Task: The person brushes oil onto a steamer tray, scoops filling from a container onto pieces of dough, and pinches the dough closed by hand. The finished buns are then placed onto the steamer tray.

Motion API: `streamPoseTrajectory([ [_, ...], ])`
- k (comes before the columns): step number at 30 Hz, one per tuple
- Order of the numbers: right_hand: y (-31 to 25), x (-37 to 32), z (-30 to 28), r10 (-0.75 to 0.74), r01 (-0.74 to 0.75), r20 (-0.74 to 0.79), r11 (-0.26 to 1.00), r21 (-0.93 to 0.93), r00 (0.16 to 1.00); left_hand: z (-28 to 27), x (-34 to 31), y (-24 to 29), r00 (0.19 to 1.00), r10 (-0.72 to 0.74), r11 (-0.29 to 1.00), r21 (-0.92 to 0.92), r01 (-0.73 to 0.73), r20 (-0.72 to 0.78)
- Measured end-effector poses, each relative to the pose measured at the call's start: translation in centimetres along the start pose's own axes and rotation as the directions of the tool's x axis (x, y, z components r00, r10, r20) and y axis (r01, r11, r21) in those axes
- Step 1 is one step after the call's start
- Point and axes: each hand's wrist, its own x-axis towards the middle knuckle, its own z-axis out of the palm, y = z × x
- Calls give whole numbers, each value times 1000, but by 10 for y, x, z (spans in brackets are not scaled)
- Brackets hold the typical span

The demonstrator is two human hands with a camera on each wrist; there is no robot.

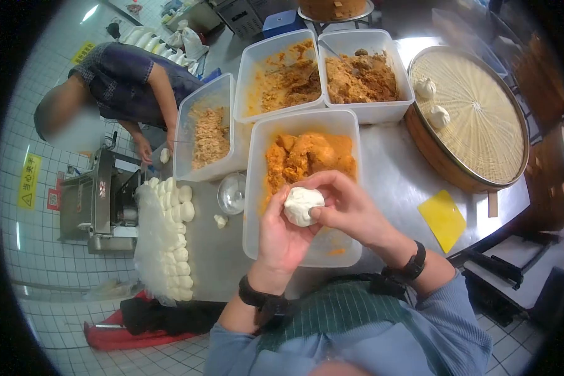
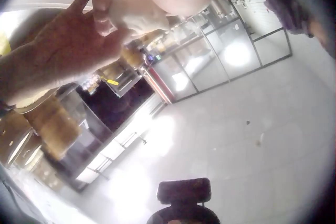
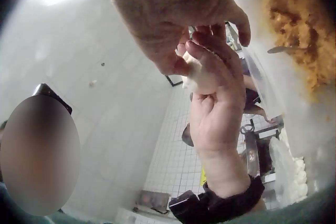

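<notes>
A round white filled bun [image 1: 302, 207] with a gathered top is between my two hands, over the near edge of a clear plastic tub [image 1: 253, 235] of orange filling [image 1: 313, 153]. My left hand [image 1: 279, 241] cradles it from the left and below, fingers curled about its side. From the right, my right hand [image 1: 357, 210] grips it, thumb on the near side and fingers over the far side. In the right wrist view, the right hand's fingers partly hide the bun [image 3: 197, 77]. A spoon handle [image 3: 286, 49] shows in the filling.
Three more filling tubs stand behind, one at left [image 1: 233, 135]. A bamboo steamer [image 1: 482, 119] with two buns stands right, near a yellow scraper [image 1: 442, 220]. Leftward are dough pieces [image 1: 180, 254], a glass bowl [image 1: 232, 194], a machine [image 1: 109, 200] and another person [image 1: 138, 81].
</notes>
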Motion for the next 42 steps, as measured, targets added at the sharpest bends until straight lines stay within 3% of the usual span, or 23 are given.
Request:
streamPoseTrajectory([
  [9, -4, 1, -11, 26, -36, 76, 991, 129, 997, 3, 2, 3, 1000, -7, 999, 37, 8, -16],
  [19, 1, 0, -18, 44, -50, 61, 994, 100, 997, -10, 8, -2, 998, 47, 998, 42, -45, -39],
  [21, 1, -1, -25, -172, 192, 88, 924, -330, 981, -19, 11, 0, 999, 48, 983, 177, -51, 23],
  [22, -4, -1, -25, -167, 190, 96, 923, -335, 981, -19, 12, -1, 998, 54, 984, 168, -57, 23],
  [24, -22, -3, -20, -245, 367, 274, 580, -727, 930, -18, 16, -8, 997, 76, 981, 183, -69, -32],
  [31, -20, 0, -29, -127, 307, 296, 630, -713, 947, -14, 21, -9, 996, -57, 979, 201, 43, 62],
  [33, -18, -3, -34, -109, 234, 228, 730, -642, 967, -15, 20, -7, 989, -140, 987, 87, 136, 43],
  [34, -20, -3, -33, -94, 233, 241, 721, -653, 966, -16, 21, -7, 990, -130, 990, 66, 127, 48],
  [36, -23, -6, -31, -119, 165, 115, 726, -668, 986, -18, 24, -10, 983, -182, 982, 44, 181, 13],
  [40, -32, -7, -1, -132, 173, 116, 602, -780, 984, -23, 33, -26, 989, -133, 984, -108, 139, 62],
  [42, -30, -5, 4, -225, 272, 176, 532, -802, 958, -18, 30, -23, 989, -139, 964, -225, 145, 41],
])
